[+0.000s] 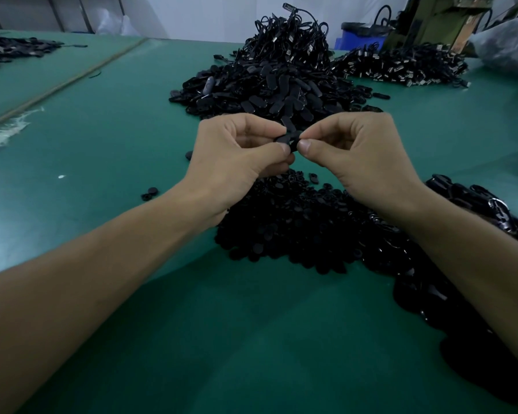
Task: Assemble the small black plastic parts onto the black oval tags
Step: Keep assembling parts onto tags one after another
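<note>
Pinched one black oval tag (288, 135) from both sides, in left hand (237, 156) and right hand (364, 153), above the heap of small black parts (296, 225) just beneath them; seemed mid-fitting, the part itself hidden in the pinch, next needing a square, firm press.

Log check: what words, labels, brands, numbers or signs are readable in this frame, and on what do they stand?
None can be read.
On the pale metal clips in the far pile of black cords: faint marks, too small and blurred.
On the black oval plastic tag pinched by the left hand and right hand: no print shows.
</note>
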Action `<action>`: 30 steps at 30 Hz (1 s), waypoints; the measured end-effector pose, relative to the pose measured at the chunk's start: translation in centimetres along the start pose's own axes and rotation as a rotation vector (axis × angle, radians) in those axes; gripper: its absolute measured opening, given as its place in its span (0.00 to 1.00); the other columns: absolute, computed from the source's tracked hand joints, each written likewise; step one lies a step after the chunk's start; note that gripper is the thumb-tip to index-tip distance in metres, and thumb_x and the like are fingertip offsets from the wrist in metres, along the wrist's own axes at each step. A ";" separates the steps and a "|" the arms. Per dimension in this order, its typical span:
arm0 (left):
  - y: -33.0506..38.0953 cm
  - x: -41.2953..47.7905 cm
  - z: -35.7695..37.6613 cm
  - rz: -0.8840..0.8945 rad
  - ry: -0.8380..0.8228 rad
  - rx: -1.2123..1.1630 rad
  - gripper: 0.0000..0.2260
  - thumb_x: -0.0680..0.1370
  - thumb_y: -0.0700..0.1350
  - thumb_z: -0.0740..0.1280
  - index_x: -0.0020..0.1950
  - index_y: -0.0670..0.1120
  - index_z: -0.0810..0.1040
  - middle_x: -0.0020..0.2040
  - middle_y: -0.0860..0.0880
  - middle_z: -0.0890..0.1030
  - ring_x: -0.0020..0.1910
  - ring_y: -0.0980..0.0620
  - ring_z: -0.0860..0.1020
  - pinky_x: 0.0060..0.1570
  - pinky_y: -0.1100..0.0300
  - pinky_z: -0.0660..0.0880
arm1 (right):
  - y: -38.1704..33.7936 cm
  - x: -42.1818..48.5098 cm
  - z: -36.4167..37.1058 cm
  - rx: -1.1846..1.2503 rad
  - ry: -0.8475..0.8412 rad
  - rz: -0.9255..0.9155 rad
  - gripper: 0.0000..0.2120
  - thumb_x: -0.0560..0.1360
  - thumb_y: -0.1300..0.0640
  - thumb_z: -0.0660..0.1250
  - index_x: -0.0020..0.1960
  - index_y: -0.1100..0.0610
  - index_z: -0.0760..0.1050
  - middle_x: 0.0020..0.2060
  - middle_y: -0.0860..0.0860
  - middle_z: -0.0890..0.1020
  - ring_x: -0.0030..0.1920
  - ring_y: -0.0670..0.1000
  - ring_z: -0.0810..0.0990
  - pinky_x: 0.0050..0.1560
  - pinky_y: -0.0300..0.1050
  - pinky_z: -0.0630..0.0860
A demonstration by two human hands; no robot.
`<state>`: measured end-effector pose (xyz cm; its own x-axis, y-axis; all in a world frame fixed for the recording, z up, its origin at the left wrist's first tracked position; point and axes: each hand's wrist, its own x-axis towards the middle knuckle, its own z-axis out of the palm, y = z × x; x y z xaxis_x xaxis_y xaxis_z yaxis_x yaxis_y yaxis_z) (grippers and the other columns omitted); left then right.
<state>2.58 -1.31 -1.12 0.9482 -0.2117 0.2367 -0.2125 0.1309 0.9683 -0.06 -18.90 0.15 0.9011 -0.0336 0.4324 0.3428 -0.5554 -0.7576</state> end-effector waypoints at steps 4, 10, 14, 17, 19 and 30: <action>0.1 -0.1 0.2 0.011 -0.002 0.008 0.07 0.73 0.31 0.75 0.46 0.40 0.82 0.39 0.41 0.85 0.40 0.45 0.87 0.42 0.58 0.83 | -0.3 0.0 0.2 0.053 -0.027 0.034 0.05 0.76 0.58 0.73 0.43 0.50 0.81 0.33 0.47 0.82 0.33 0.40 0.75 0.35 0.35 0.75; 0.0 -0.1 0.3 0.040 0.019 0.038 0.07 0.73 0.30 0.75 0.46 0.41 0.82 0.39 0.41 0.85 0.40 0.44 0.86 0.43 0.57 0.83 | -0.2 0.0 0.1 0.060 -0.034 0.074 0.04 0.76 0.57 0.73 0.43 0.51 0.82 0.36 0.50 0.83 0.34 0.40 0.76 0.38 0.35 0.77; -0.1 -0.1 0.3 0.063 0.037 0.078 0.08 0.72 0.30 0.75 0.44 0.42 0.83 0.40 0.39 0.86 0.41 0.42 0.86 0.45 0.54 0.84 | -0.4 -0.1 0.2 0.042 -0.053 0.078 0.05 0.77 0.57 0.72 0.43 0.52 0.82 0.34 0.50 0.82 0.32 0.41 0.75 0.36 0.35 0.75; -0.1 -0.2 0.4 0.065 0.040 0.060 0.07 0.73 0.30 0.75 0.45 0.42 0.83 0.41 0.39 0.85 0.42 0.43 0.86 0.43 0.56 0.83 | -0.5 -0.1 0.4 0.069 -0.039 0.082 0.06 0.77 0.58 0.71 0.42 0.50 0.81 0.34 0.46 0.81 0.32 0.37 0.75 0.37 0.30 0.75; 0.0 -0.2 0.4 0.064 0.038 0.050 0.07 0.73 0.30 0.75 0.45 0.42 0.83 0.40 0.39 0.85 0.42 0.43 0.86 0.43 0.56 0.83 | -0.6 -0.1 0.4 0.082 -0.028 0.085 0.06 0.77 0.58 0.72 0.42 0.51 0.82 0.35 0.47 0.83 0.33 0.38 0.77 0.39 0.32 0.76; -0.3 -0.3 0.5 0.040 0.023 0.030 0.05 0.75 0.32 0.73 0.45 0.41 0.83 0.39 0.42 0.86 0.38 0.49 0.86 0.40 0.61 0.82 | -1.4 -1.1 0.5 -0.263 0.043 -0.213 0.05 0.75 0.60 0.73 0.48 0.53 0.86 0.37 0.42 0.81 0.39 0.39 0.79 0.41 0.29 0.72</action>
<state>2.29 -1.76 -1.45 0.9441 -0.1844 0.2734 -0.2568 0.1091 0.9603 -1.39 -17.62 0.48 0.8026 0.0740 0.5919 0.4365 -0.7491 -0.4983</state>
